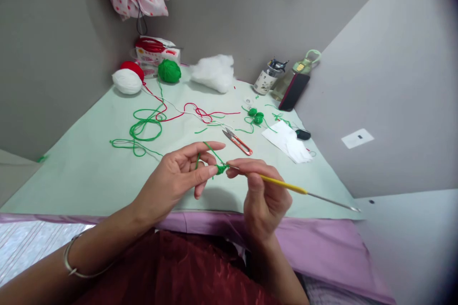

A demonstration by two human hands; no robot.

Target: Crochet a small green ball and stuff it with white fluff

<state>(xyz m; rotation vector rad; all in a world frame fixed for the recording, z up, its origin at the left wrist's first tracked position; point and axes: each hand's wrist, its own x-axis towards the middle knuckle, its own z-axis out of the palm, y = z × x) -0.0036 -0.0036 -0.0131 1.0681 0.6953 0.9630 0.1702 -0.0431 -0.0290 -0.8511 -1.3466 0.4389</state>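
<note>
Between the thumb and fingers of my left hand (186, 169) is pinched a small green crochet piece (221, 169). Green yarn (213, 152) runs from it up over the raised index finger. My right hand (263, 193) grips a crochet hook (282, 182) by its yellow handle, one metal end at the green piece and the other pointing out to the right. Just beyond my hands lie thread snips (238, 142) with orange handles. Loops of green yarn (146, 126) spread over the table to the left.
A green yarn ball (169, 71), a white yarn ball (128, 80) and white stuffing (214, 73) sit at the back. Small green crocheted balls (257, 118), white paper (288, 142), a pen cup (265, 80), a phone (294, 92) and a bottle (302, 66) are on the right.
</note>
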